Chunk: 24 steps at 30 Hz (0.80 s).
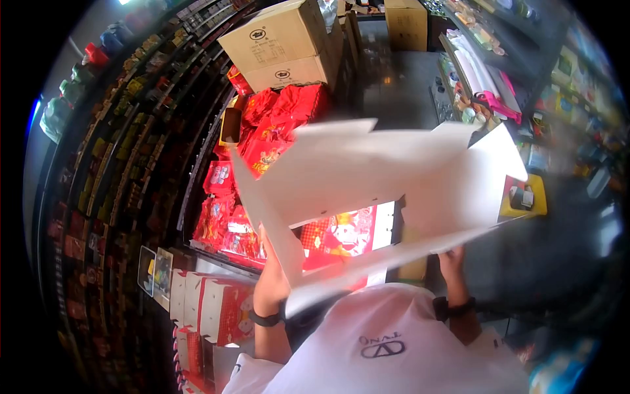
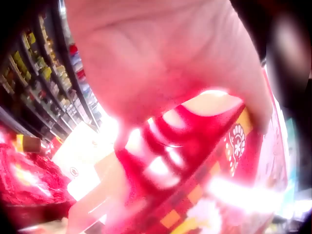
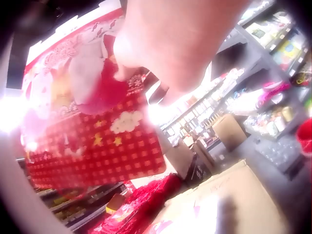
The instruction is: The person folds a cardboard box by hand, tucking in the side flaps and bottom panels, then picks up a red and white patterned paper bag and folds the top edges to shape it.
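Carton (image 1: pixel 374 154), white inside and red-printed outside, held in front of the torso, flaps spread, a red printed surface (image 1: pixel 348 233) showing through its middle. Left hand (image 1: pixel 270 279) against the outer wall; finger curl cannot be told. Right hand (image 1: pixel 451 262) pinches the opposite side near its edge. Beyond, leftward: heaped red packets (image 1: pixel 262 144), two stacked cardboard boxes (image 1: pixel 282 46) behind them. Red-and-white cartons (image 1: pixel 223 305) stand near the left forearm, tight to that side. Long shelving (image 1: pixel 111 190) bounds far left; racks (image 1: pixel 485 72) upper right. Open floor (image 1: pixel 407 82) runs between boxes and racks, more (image 1: pixel 558 249) to the right.
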{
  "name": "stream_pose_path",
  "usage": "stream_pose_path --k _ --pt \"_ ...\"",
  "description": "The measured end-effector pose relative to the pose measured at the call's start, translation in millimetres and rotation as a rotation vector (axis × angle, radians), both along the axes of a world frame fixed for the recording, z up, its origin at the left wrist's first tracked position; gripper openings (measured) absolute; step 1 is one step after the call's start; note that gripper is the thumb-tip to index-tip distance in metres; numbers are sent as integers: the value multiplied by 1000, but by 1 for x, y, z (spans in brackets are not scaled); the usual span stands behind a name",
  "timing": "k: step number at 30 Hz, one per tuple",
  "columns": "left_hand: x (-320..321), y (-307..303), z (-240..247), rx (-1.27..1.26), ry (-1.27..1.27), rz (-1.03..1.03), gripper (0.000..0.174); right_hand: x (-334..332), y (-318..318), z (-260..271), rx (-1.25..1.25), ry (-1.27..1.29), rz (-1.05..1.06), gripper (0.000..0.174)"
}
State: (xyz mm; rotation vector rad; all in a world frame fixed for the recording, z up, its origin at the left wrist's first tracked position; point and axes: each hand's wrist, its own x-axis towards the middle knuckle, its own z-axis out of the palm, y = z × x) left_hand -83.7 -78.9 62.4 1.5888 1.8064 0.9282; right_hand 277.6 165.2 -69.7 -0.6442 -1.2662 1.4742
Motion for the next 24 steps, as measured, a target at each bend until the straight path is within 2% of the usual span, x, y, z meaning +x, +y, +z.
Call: stream_pose_path --k 1,3,6,7,8,9,11,12,13,15,17,19,20,21,22,24 --pt "14 2 20 -58 -136 71 139 9 8 -1 -5 6 63 73" --pt "34 13 58 -31 -328 126 132 12 23 4 11 63 130 99" --pt "36 20 49 -62 -731 121 115 5 44 34 -48 82 200 101" --pt "39 24 33 -50 -880 163 100 -3 46 49 -59 43 218 99" --pt "42 28 17 -32 -1028 209 86 -7 51 43 -108 25 262 90" --pt "42 41 -5 -43 -937 143 69 -11 56 29 -156 6 303 81" --pt "30 68 -52 -159 -618 8 54 -27 58 -14 -211 -203 221 69" --pt "31 74 -78 -117 -558 -28 53 -33 54 -23 -196 -272 244 60" --pt "31 81 -105 -70 -495 -63 53 -39 51 -40 -262 -280 220 60" --pt "32 80 -155 -128 -421 36 59 -49 58 -109 -268 -291 156 54" --pt "40 75 -181 -243 -383 115 62 -43 62 -147 -198 -444 -51 61" --pt "43 70 -202 -349 -384 155 64 -25 69 -159 -35 -764 -288 67" --pt "43 67 -213 -395 -359 159 63 -9 69 -158 -4 -1022 -374 85" --pt "41 63 -227 -438 -332 161 62 -2 70 -166 -60 -1135 -318 90" --pt "38 53 -255 -436 -446 187 57 3 69 -186 -147 -1174 -209 95" --pt "46 45 -253 -503 -596 290 54 -1 61 -240 -234 -1119 -68 105"
